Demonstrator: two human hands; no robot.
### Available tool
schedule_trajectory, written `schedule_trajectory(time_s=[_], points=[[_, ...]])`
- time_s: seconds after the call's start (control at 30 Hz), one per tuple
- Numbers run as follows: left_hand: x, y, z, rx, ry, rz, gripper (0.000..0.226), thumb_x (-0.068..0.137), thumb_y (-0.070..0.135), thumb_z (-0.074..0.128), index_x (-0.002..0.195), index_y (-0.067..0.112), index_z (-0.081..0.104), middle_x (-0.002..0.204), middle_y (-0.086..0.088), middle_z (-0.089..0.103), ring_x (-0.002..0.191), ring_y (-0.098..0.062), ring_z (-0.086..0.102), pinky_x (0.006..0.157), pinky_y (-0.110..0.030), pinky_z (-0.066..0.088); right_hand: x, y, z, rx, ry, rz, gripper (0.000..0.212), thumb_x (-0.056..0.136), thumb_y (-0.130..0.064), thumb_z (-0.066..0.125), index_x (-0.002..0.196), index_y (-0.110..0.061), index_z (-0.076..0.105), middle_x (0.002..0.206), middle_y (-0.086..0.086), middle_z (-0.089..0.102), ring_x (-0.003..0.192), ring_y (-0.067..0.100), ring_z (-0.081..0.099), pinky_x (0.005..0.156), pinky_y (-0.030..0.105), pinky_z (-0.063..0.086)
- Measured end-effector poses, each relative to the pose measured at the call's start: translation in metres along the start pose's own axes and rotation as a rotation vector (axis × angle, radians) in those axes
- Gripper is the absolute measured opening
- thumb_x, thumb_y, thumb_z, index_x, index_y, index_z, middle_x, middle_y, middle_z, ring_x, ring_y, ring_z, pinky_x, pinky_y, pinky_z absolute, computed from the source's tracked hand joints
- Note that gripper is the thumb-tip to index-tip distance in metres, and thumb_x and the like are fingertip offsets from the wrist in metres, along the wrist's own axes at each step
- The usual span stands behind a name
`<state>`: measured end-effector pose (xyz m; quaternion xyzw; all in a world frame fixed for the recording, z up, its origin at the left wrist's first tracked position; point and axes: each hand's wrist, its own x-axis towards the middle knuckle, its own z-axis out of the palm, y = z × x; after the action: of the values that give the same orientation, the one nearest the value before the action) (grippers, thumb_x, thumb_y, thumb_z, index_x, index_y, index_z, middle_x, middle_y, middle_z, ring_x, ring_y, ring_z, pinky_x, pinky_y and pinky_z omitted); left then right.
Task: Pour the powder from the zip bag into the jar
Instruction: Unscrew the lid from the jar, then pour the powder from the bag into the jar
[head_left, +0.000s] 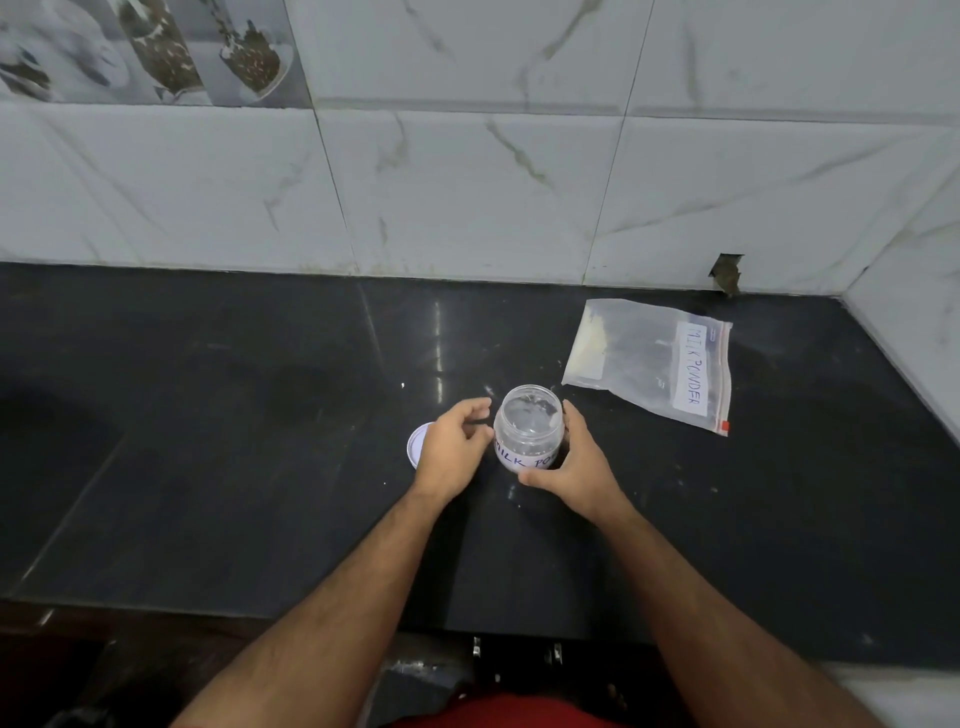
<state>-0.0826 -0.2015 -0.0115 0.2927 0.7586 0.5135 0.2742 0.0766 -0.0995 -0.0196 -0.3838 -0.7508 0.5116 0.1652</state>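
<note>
A small clear jar (528, 428) stands upright on the dark tabletop (208, 441), near the middle, with its top open. The right hand (576, 457) is wrapped around the jar's right side, thumb at its bottom front. The left hand (451, 449) is just beside the jar on the left, fingers loosely curled and holding nothing. A white lid (417, 444) lies flat under the left hand. The zip bag (652, 364) of powder lies flat toward the back right corner of the tabletop, well apart from both hands.
</note>
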Motion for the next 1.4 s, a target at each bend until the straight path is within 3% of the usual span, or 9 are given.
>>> schedule_trajectory(time_s=[0.1,0.2,0.43,0.63,0.8,0.93,1.03,1.17,1.4], points=[[0.009,0.018,-0.004,-0.013,0.101,0.051,0.032,0.091,0.005,0.063,0.119,0.018,0.068,0.113,0.001,0.072,0.097,-0.014,0.069,0.093,-0.045,0.057,0.001,0.0,-0.017,-0.062,-0.071,0.039,0.113,0.071,-0.012,0.084,0.159,-0.02,0.014,0.161,-0.003,0.031,0.147,0.014,0.031,0.116,0.031,0.03],[0.017,0.041,-0.003,-0.003,0.144,0.133,0.029,0.091,0.007,0.063,0.116,0.018,0.07,0.11,0.008,0.073,0.1,-0.007,0.069,0.096,-0.037,0.056,0.006,-0.003,-0.041,-0.06,-0.027,0.031,0.093,0.082,-0.003,0.07,0.158,-0.018,0.019,0.163,0.004,0.03,0.148,0.019,0.031,0.117,0.035,0.031],[0.036,0.104,0.039,0.116,0.112,0.304,0.023,0.091,0.027,0.064,0.112,0.026,0.072,0.095,0.026,0.066,0.091,0.012,0.062,0.079,-0.009,0.046,0.026,-0.011,-0.117,0.003,0.293,0.083,0.046,0.091,-0.011,0.064,0.135,-0.018,0.055,0.139,0.003,0.058,0.126,0.02,0.054,0.103,0.036,0.048],[0.041,0.129,0.116,0.213,-0.021,0.32,0.026,0.091,0.032,0.062,0.112,0.022,0.072,0.106,0.011,0.073,0.09,-0.005,0.066,0.084,-0.025,0.054,0.038,0.017,-0.186,-0.056,0.441,0.161,0.03,0.089,-0.015,0.066,0.118,-0.009,0.068,0.116,0.008,0.069,0.103,0.021,0.064,0.088,0.032,0.051],[0.047,0.126,0.17,0.285,-0.069,0.235,0.022,0.091,0.029,0.061,0.11,0.022,0.072,0.102,0.01,0.072,0.089,-0.01,0.068,0.082,-0.025,0.053,0.047,0.047,-0.231,-0.106,0.458,0.248,0.007,0.089,-0.013,0.064,0.092,-0.016,0.07,0.097,0.006,0.073,0.087,0.02,0.068,0.083,0.042,0.059],[0.055,0.121,0.205,0.367,-0.103,0.204,0.022,0.093,0.026,0.061,0.111,0.019,0.07,0.108,0.006,0.072,0.092,-0.013,0.066,0.085,-0.026,0.051,0.06,0.067,-0.251,-0.095,0.447,0.323,0.021,0.09,-0.006,0.057,0.075,-0.017,0.065,0.085,0.011,0.071,0.081,0.025,0.068,0.081,0.049,0.061],[0.061,0.121,0.227,0.424,-0.125,0.174,0.023,0.095,0.025,0.062,0.115,0.016,0.069,0.112,0.002,0.073,0.095,-0.017,0.067,0.09,-0.032,0.053,0.074,0.08,-0.259,-0.028,0.406,0.372,0.019,0.091,-0.001,0.052,0.089,-0.002,0.07,0.092,0.022,0.071,0.074,0.022,0.063,0.074,0.045,0.06],[0.069,0.123,0.251,0.468,-0.135,0.144,0.026,0.095,0.024,0.063,0.119,0.016,0.067,0.115,0.001,0.072,0.098,-0.017,0.067,0.091,-0.031,0.052,0.092,0.087,-0.268,0.126,0.299,0.446,0.017,0.097,-0.002,0.055,0.108,-0.009,0.066,0.099,0.01,0.069,0.086,0.019,0.068,0.064,0.031,0.057],[0.079,0.128,0.267,0.511,-0.125,0.093,0.027,0.095,0.024,0.065,0.121,0.019,0.066,0.116,0.003,0.071,0.094,-0.012,0.062,0.088,-0.027,0.05,0.116,0.091,-0.272,0.227,0.176,0.608,0.021,0.094,-0.008,0.045,0.1,-0.011,0.065,0.092,0.005,0.072,0.066,0.014,0.059,0.05,0.024,0.04]])
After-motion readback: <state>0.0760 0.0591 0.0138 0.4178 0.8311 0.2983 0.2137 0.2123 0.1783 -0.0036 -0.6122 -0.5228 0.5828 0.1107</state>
